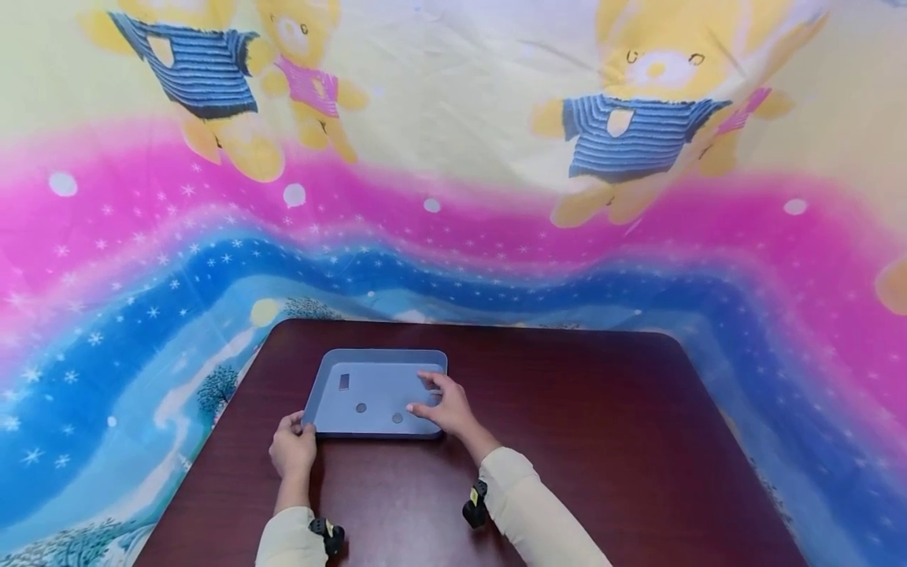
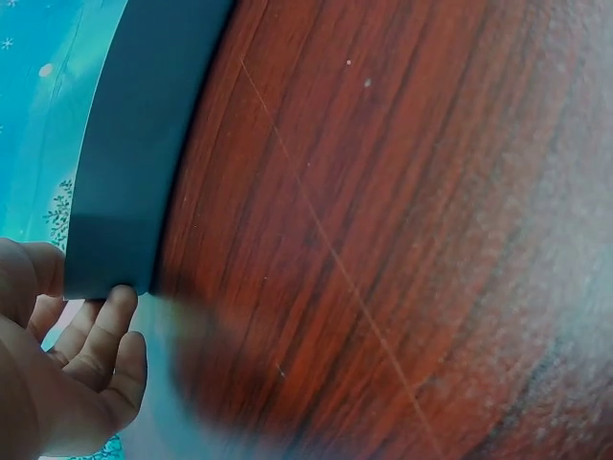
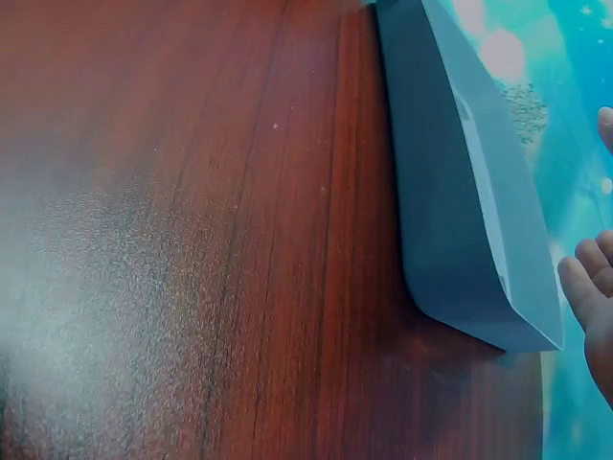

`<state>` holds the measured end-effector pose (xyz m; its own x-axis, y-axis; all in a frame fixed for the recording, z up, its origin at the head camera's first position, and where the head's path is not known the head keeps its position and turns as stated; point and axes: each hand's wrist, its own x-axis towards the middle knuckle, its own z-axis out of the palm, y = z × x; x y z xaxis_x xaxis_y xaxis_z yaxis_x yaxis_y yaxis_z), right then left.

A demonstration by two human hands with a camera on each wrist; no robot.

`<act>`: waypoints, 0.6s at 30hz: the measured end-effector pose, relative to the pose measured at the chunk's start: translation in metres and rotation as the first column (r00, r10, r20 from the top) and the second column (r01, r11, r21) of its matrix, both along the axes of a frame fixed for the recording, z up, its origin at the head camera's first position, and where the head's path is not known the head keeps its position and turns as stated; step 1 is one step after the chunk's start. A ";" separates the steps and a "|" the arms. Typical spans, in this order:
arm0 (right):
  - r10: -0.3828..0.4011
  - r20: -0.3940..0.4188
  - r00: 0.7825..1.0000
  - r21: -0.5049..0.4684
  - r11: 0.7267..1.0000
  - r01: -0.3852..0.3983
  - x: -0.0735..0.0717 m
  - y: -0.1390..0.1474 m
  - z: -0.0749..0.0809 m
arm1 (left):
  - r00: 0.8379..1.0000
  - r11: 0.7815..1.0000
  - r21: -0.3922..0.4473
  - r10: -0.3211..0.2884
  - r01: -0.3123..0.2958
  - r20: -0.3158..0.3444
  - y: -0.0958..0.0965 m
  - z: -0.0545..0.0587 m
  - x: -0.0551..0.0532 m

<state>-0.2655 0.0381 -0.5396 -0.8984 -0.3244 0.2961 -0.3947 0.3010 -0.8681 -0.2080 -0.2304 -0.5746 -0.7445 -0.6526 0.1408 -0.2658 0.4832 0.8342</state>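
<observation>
A shallow grey-blue tray lies on the table. In it are two small round grey discs, perhaps coins: one disc near the middle, the other disc closer to the front edge. A small dark rectangular piece lies toward the tray's back left. My left hand grips the tray's front left corner; the left wrist view shows its fingers against the tray wall. Over the tray's right side is my right hand, its thumb and fingers spread apart with nothing visible between them.
The dark red-brown wooden table extends to the right of the tray. Behind it hangs a colourful cloth printed with bears and snowflakes. Each wrist carries a small black camera, such as the right wrist's camera.
</observation>
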 end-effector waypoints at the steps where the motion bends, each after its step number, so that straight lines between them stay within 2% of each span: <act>1: 0.004 0.010 1.000 0.013 1.000 -0.004 -0.001 -0.002 -0.001 | 1.000 1.000 0.000 0.000 0.000 -0.003 0.001 0.000 0.000; 9: 0.029 0.057 0.998 0.149 0.988 -0.037 -0.010 -0.021 -0.012 | 1.000 1.000 0.018 -0.005 0.005 -0.009 0.001 0.001 0.001; 13: 0.033 0.096 0.995 0.223 0.973 -0.054 -0.011 -0.027 -0.017 | 1.000 1.000 0.016 -0.005 0.005 -0.008 -0.001 0.001 0.001; 18: 0.004 0.099 0.995 0.302 0.953 -0.033 -0.010 -0.029 -0.021 | 1.000 1.000 0.004 -0.009 0.009 -0.002 0.000 -0.001 -0.001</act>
